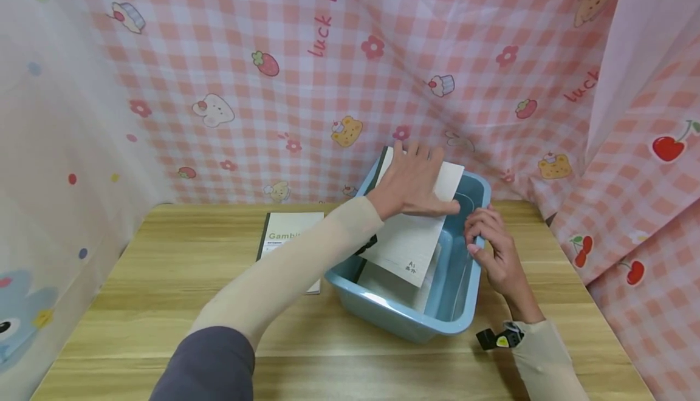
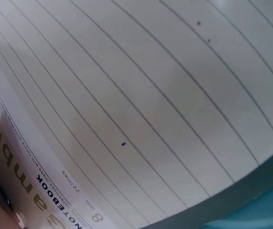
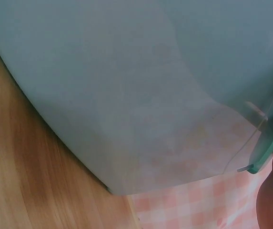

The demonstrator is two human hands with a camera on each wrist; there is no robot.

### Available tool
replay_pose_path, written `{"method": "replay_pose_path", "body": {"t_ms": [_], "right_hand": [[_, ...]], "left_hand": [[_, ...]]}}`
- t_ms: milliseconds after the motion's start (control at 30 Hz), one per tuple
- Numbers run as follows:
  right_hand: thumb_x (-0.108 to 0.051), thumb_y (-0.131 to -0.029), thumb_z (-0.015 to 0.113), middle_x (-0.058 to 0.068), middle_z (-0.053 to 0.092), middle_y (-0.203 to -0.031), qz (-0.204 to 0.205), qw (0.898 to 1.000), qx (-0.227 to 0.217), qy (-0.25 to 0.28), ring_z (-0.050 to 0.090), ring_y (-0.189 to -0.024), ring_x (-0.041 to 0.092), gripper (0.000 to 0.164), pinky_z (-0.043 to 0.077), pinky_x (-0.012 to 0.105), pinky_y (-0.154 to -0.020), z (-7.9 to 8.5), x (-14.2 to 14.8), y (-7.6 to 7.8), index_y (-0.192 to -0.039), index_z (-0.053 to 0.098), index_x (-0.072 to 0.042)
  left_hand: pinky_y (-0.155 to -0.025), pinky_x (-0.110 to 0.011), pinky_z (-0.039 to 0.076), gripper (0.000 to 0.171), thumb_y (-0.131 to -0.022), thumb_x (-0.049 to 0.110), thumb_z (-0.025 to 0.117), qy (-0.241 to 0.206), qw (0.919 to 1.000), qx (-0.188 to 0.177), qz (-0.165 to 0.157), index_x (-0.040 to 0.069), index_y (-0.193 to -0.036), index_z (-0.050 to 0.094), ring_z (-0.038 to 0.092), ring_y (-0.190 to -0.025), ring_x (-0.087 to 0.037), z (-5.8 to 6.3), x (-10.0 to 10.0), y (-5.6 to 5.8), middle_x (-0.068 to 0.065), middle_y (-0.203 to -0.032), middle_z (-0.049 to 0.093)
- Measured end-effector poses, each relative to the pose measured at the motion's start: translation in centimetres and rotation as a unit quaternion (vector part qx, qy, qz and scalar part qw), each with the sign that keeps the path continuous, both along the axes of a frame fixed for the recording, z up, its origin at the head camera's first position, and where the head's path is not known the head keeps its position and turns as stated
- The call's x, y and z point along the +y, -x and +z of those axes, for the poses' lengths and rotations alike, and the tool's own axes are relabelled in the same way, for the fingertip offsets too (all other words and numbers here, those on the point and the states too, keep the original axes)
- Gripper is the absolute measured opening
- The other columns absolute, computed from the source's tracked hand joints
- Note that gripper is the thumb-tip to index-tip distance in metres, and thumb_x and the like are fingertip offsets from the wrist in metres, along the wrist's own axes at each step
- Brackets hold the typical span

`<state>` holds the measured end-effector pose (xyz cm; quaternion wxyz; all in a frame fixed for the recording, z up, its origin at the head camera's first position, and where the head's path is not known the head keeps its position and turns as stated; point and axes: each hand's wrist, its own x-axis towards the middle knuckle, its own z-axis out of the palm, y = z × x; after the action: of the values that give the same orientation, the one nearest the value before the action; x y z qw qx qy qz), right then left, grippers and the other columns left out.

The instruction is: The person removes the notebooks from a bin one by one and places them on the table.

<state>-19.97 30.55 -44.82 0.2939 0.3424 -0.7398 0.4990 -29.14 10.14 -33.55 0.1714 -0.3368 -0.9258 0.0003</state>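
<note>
My left hand (image 1: pixel 414 180) lies across the upper part of a notebook (image 1: pixel 407 249) with a pale cover and dark spine. Its fingers are spread toward the far edge, and the thumb points right. That notebook slants over the blue plastic basin (image 1: pixel 404 313), its upper end at the far-left rim. Ruled lines fill the notebook cover (image 2: pixel 126 105) in the left wrist view. Beneath it, inside the basin, shows another pale notebook (image 1: pixel 391 285), partly covered. With fingers curled over the rim, my right hand (image 1: pixel 494 249) grips the basin's right side.
Left of the basin, a "Gambi…" notebook (image 1: pixel 290 225) lies on the wooden table (image 1: pixel 164 279), partly hidden by my left forearm. A pink checked curtain (image 1: pixel 306 97) hangs right behind the table, with more cloth along both sides.
</note>
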Motion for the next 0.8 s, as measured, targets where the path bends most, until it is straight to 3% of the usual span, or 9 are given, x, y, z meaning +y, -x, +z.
{"method": "replay_pose_path", "body": {"t_ms": [267, 567, 800], "right_hand": [[0.001, -0.080, 0.051, 0.011, 0.062, -0.096, 0.007, 1.000, 0.007, -0.001, 0.049, -0.112, 0.025, 0.013, 0.022, 0.039, -0.119, -0.1, 0.1, 0.1, -0.078, 0.060, -0.008], [0.003, -0.077, 0.049, 0.007, 0.062, -0.098, 0.009, 1.000, 0.005, 0.003, 0.049, -0.113, 0.026, 0.014, 0.020, 0.042, -0.120, 0.0, -0.1, 0.1, -0.078, 0.061, -0.005], [0.004, -0.077, 0.050, 0.012, 0.061, -0.095, 0.009, 1.000, 0.009, 0.005, 0.050, -0.111, 0.025, 0.014, 0.020, 0.042, -0.120, 0.0, -0.1, 0.2, -0.078, 0.061, -0.005]], "left_hand": [[-0.089, -0.040, 0.034, 0.078, -0.074, 0.087, 0.051, -0.025, 0.9997, 0.005, 0.003, 0.020, -0.114, 0.049, 0.044, -0.098, -0.018, 3.3, -1.2, -0.8, 0.003, -0.105, 0.055], [-0.088, -0.038, 0.033, 0.074, -0.075, 0.080, 0.057, -0.083, 0.9966, 0.001, 0.003, 0.019, -0.116, 0.048, 0.044, -0.097, -0.017, 6.9, -3.4, -1.2, 0.002, -0.106, 0.053], [-0.087, -0.038, 0.033, 0.074, -0.076, 0.077, 0.060, -0.131, 0.9912, 0.002, 0.018, 0.018, -0.120, 0.048, 0.044, -0.097, -0.017, 9.3, -5.3, -1.7, 0.001, -0.103, 0.053]]}}
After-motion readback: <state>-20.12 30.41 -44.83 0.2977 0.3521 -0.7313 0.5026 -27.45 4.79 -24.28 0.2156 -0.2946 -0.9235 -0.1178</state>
